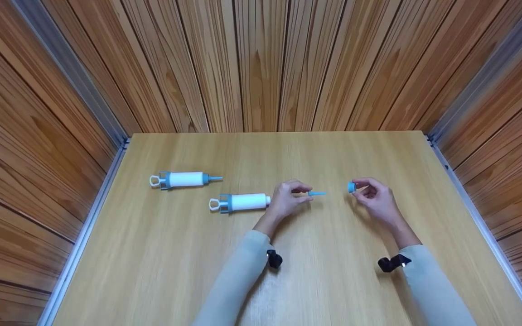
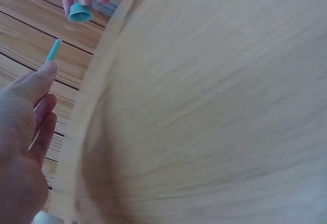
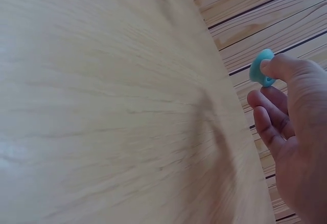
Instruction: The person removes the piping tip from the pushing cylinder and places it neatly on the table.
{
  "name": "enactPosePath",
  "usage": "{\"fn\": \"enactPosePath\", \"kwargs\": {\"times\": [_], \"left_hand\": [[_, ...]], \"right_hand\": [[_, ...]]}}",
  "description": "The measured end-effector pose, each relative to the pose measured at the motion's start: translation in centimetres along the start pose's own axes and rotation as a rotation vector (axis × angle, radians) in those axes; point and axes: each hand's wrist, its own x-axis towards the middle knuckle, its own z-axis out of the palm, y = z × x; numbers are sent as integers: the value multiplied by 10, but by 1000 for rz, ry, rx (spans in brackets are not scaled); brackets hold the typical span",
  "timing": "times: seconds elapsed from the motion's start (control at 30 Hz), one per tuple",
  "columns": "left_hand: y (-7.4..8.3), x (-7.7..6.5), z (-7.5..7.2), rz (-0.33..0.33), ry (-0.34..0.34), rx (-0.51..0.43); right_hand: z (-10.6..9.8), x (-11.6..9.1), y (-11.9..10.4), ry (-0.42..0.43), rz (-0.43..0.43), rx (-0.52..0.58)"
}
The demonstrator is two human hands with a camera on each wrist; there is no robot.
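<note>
Between thumb and fingertips, my left hand (image 1: 286, 199) pinches a slim light-blue nozzle tip (image 1: 318, 193), which points to the right. Facing it, my right hand (image 1: 377, 199) pinches a small blue cap (image 1: 351, 187) by its edge. In the left wrist view the cap (image 2: 80, 13) shows a wide, hollow opening, and the tapered tip (image 2: 54, 50) is apart from it. A white toy syringe (image 1: 248, 202) with a blue collar and a white ring handle lies just left of my left hand, its front end bare and partly hidden by the hand.
Farther left on the wooden table (image 1: 179, 253) lies a second toy syringe (image 1: 186, 179) with its blue cap and nozzle on. Wood-plank walls (image 1: 261, 68) rise behind the table and on both sides, and metal rails (image 1: 84, 231) run along its side edges.
</note>
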Motion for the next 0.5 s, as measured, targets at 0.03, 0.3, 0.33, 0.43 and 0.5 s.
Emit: {"fn": "enactPosePath", "kwargs": {"times": [0.03, 0.3, 0.33, 0.43, 0.5], "left_hand": [[-1, 0, 1, -9, -2, 3], [-5, -3, 7, -70, -33, 29], [-6, -3, 8, -72, -35, 38], [-8, -4, 9, -84, -37, 69], [-9, -4, 10, -95, -42, 77]], "right_hand": [[-1, -1, 1, -10, 0, -9], [-5, -3, 6, -88, 23, -66], [-6, -3, 6, -96, 32, -74], [-8, -5, 8, -125, 59, -88], [-10, -5, 9, -135, 73, -99]]}}
